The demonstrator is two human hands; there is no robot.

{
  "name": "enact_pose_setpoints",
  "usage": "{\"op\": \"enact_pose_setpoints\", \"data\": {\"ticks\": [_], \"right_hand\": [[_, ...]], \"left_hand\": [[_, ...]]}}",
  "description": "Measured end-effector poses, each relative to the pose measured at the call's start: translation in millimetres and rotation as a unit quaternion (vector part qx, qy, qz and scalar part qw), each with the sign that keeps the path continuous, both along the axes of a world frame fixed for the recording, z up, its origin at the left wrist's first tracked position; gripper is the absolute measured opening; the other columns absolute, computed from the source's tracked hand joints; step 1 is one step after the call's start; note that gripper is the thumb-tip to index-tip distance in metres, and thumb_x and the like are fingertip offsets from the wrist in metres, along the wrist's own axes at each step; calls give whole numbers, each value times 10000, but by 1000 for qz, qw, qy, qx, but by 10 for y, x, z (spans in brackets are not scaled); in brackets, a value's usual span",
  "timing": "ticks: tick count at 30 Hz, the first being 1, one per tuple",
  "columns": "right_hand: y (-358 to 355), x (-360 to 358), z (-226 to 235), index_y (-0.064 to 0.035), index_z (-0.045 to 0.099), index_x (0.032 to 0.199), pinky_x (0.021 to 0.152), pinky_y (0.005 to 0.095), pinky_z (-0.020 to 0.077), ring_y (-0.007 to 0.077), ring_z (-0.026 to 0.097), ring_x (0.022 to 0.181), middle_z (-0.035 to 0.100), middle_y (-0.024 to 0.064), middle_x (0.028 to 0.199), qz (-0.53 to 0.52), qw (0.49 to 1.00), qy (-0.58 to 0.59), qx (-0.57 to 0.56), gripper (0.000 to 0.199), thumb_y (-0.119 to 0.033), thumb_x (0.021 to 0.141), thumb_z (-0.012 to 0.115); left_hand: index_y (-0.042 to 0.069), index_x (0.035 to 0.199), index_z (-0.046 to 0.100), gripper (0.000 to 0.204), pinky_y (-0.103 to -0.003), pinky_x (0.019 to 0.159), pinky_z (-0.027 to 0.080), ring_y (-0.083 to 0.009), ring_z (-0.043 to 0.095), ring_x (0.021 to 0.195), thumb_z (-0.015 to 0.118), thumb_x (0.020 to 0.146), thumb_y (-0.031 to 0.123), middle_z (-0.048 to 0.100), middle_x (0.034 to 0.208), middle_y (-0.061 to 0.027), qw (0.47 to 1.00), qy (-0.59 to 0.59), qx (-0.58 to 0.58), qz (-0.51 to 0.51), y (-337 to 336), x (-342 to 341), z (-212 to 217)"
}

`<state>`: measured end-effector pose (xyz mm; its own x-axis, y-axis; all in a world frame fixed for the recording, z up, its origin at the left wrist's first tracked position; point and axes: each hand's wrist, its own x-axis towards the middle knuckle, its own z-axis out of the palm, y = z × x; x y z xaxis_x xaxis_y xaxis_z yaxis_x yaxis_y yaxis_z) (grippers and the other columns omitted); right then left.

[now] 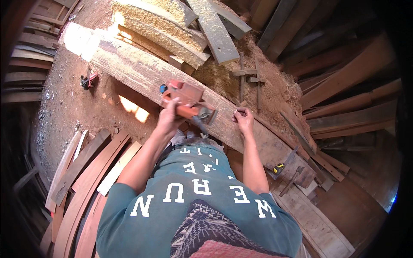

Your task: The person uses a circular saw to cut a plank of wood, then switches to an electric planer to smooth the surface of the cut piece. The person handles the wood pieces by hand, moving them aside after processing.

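An orange-red electric hand planer (pixel 189 92) with a blue knob is over a long wooden plank (pixel 129 64) in front of me. My left hand (pixel 168 115) is closed round the planer's handle, and a dark cord or hose hangs from its near end. To the right of the planer, my right hand (pixel 244 120) is at the plank's surface with its fingers curled together. What it holds, if anything, is too small to make out.
Sawdust-covered boards (pixel 219 34) are heaped beyond the plank. Cut curved boards (pixel 92 172) lie to my left. At right are a yellow tape measure (pixel 278 168) and a hammer (pixel 291 181). A small red-and-black tool (pixel 88 80) sits on the dirt floor. More timber leans at far right.
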<state>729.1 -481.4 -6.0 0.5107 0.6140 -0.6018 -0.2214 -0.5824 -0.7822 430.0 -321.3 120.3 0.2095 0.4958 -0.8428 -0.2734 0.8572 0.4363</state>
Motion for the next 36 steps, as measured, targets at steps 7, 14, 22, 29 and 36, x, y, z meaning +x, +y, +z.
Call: {"op": "enact_pose_setpoints", "data": {"ticks": [7, 14, 22, 29, 36], "right_hand": [[929, -1023, 1146, -12, 737, 1191, 899, 316, 597, 163, 716, 944, 756, 68, 1071, 176, 982, 30, 64, 252, -95, 957, 778], [1338, -2334, 1431, -10, 795, 1016, 854, 405, 570, 310, 728, 935, 742, 165, 975, 428, 868, -79, 241, 180, -151, 910, 763], [1220, -2662, 1643, -12, 784, 948, 811, 432, 590, 349, 727, 889, 699, 174, 917, 451, 842, -97, 279, 81, -41, 873, 795], [1737, -3053, 1424, -29, 782, 978, 798, 461, 576, 374, 698, 892, 705, 173, 1000, 499, 795, -191, 288, 97, -39, 898, 728], [2189, -2565, 199, 2, 802, 1001, 921, 468, 575, 397, 725, 1020, 753, 216, 993, 420, 878, -212, 91, 182, -138, 897, 750]], "left_hand": [[126, 1359, 595, 388, -325, 762, 630, -178, 718, 905, 404, 1142, 384, 715, 1193, -57, 978, -129, 19, 163, -366, -1609, -606], [176, 1403, 617, 491, -549, 1042, 519, -240, 638, 1234, 359, 1143, 503, 711, 1318, -59, 973, 53, -162, 154, -479, -1667, -415], [121, 1427, 601, 550, -564, 987, 589, -281, 694, 1160, 320, 1147, 502, 730, 1266, -115, 963, 40, -200, 177, -621, -1907, -530], [68, 1430, 589, 518, -529, 923, 648, -297, 768, 1051, 329, 1150, 417, 742, 1248, -137, 954, -5, -211, 215, -597, -1948, -672], [32, 1489, 527, 555, -577, 951, 626, -340, 735, 1148, 280, 1146, 392, 711, 1309, -189, 951, -51, -212, 221, -503, -1987, -560]]}}
